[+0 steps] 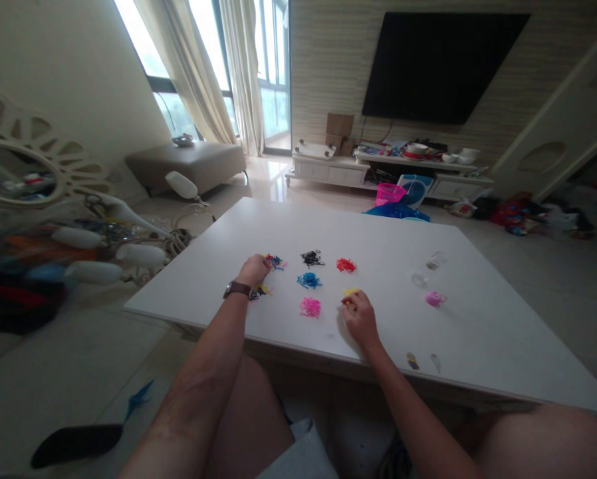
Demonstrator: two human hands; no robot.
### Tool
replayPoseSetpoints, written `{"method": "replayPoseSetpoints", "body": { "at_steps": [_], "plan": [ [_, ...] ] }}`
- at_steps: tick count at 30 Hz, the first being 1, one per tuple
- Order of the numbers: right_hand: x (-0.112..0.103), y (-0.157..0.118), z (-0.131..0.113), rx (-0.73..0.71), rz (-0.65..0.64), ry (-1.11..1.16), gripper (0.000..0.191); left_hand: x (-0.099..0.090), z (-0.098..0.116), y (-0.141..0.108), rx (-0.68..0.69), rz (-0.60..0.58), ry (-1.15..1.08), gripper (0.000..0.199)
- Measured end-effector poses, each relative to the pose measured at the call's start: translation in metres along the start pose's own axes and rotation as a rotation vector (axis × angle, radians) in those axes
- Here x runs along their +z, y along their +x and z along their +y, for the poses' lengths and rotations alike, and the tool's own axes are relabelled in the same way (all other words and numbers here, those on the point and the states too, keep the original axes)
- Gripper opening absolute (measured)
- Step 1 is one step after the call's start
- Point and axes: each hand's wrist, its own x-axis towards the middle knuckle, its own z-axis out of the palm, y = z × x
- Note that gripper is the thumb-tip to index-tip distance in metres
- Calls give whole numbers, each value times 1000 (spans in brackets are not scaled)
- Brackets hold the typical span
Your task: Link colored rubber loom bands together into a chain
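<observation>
My left hand point(254, 271), a watch on its wrist, is over the left of the table with its fingers pinched together at the edge of a mixed-colour pile point(276, 262) of small rubber-band-like pieces. A second mixed pile point(262, 291) lies partly hidden beside that wrist. My right hand point(361, 318) has its fingertips closed at a yellow pile point(351, 291), partly covering it. What either hand pinches is too small to make out. Between the hands are a black pile point(312, 258), a blue pile point(309, 280) and a pink pile point(310, 307). A red pile point(346, 265) sits behind the yellow one.
On the right of the white table point(378, 229) are a pink item point(434, 299), a clear ring point(419, 280) and a small clear bag point(434, 260). A yellow figure-shaped piece point(412, 360) lies near the front edge. A white lamp point(141, 255) stands by the left edge.
</observation>
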Motion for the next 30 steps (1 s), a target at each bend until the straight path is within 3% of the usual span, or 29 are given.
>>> {"method": "replayPoseSetpoints", "body": {
  "at_steps": [13, 18, 21, 25, 30],
  "plan": [
    [-1, 1, -2, 3, -3, 9, 13, -27, 2, -3, -53, 31, -133, 20],
    [0, 0, -1, 9, -1, 12, 13, -27, -2, -4, -61, 61, -212, 14],
    [0, 0, -1, 6, -3, 15, 12, -22, 0, -5, -45, 42, -381, 17],
    [-1, 1, -4, -13, 7, 23, 10, -13, 19, -15, 81, -91, -680, 23],
    [-2, 0, -10, -45, -2, 32, 7, 8, 68, -43, 290, -258, -753, 25]
  ]
}}
